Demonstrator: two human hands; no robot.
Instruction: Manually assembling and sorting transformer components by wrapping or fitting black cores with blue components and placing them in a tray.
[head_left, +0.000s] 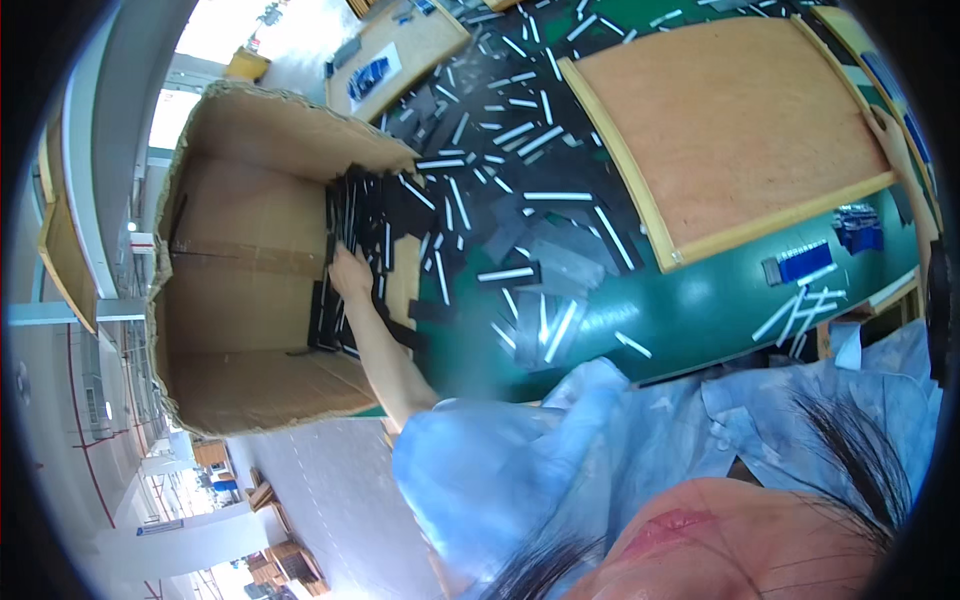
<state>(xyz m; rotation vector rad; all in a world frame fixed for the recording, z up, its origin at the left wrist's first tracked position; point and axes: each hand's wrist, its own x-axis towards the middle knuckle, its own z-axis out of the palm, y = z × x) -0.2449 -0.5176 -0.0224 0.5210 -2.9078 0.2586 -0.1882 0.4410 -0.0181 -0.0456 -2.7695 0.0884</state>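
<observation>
My left hand (350,272) reaches into the mouth of a large cardboard box (240,225) lying on its side. Its fingers are curled at a heap of black strips (352,205), some with white strips on them; the fingertips are partly hidden among the pieces. On the far right, my right hand (886,135) has its fingers closed over the side rail of a wooden board (745,120). That board is flat and brown, with pale wooden rails along its sides, and lies tilted across the green table.
Black and white offcuts (530,135) litter the green table (640,315). Blue bundled pieces (805,263) and loose white strips (797,318) lie at the near right. Another wooden board (425,45), with blue pieces on it, is at the back. Grey floor (330,500) shows at lower left.
</observation>
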